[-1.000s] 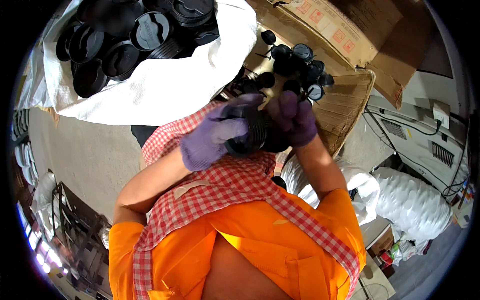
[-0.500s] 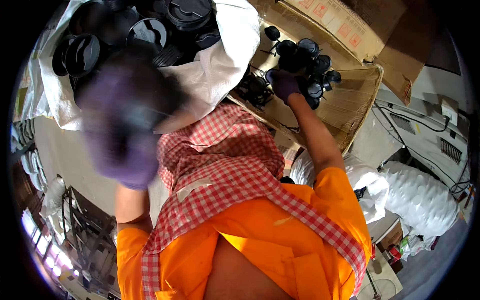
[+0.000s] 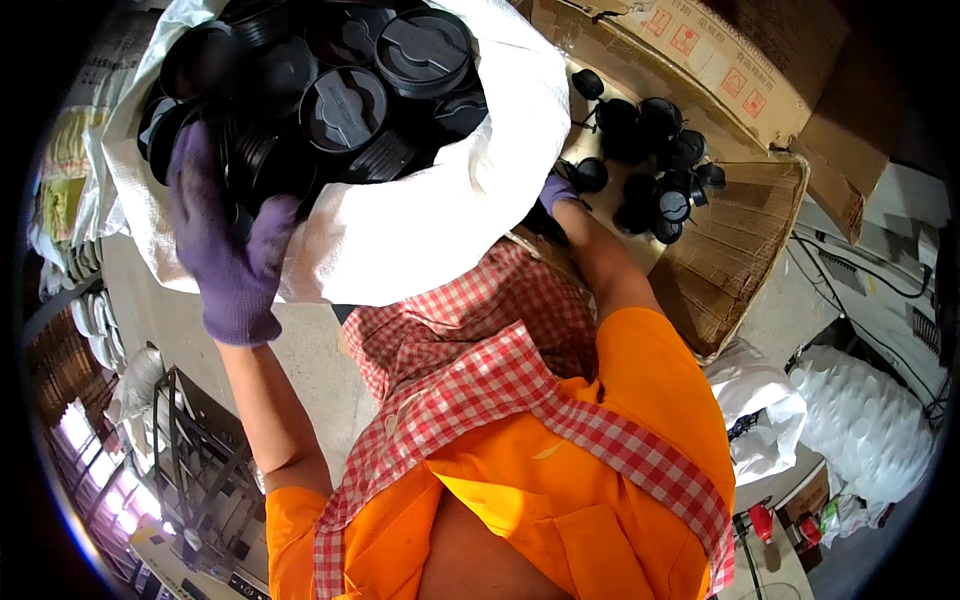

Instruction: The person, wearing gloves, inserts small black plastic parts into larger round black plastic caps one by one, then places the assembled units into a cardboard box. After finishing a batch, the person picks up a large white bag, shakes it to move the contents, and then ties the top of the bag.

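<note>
The purple-gloved left grip point(image 3: 225, 245) curves around black discs point(image 3: 268, 160) at the left of the white sack point(image 3: 410, 255), thumb apart from fingers; whether it clasps them, I cannot tell. The right grip point(image 3: 557, 193), mostly hidden behind the sack's edge, is inside the cardboard box point(image 3: 720, 260), its hold unclear. Small black round-headed pieces point(image 3: 660, 116) lie just beyond it.

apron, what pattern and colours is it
The apron is red-and-white checked, seen best in the head view.
</note>
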Demonstrator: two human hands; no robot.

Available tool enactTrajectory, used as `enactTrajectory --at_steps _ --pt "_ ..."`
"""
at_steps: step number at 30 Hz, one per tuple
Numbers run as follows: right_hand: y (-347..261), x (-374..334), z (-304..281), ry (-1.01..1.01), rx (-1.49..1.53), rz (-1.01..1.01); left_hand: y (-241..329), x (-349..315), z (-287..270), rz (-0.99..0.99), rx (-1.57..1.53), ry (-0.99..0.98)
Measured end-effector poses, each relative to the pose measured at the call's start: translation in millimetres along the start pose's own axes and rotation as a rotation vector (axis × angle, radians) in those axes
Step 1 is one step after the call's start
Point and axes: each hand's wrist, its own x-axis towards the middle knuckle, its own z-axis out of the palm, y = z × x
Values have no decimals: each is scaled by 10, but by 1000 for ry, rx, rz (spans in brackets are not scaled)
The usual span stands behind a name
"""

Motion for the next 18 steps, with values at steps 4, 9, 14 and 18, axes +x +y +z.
enactTrajectory --at_steps 4,9,14,18 --pt "39 -842 -466 392 130 -82 355 -142 -24 -276 -101 342" --pt "251 -2518 -1253 688 212 -421 1143 -463 292 -446 -1453 -490" --pt "310 -3847 -1676 690 118 -569 1479 -658 1352 -763 -1294 -498" --pt "272 -4153 -1610 669 128 -666 1547 -667 1472 -999 -1595 -720"
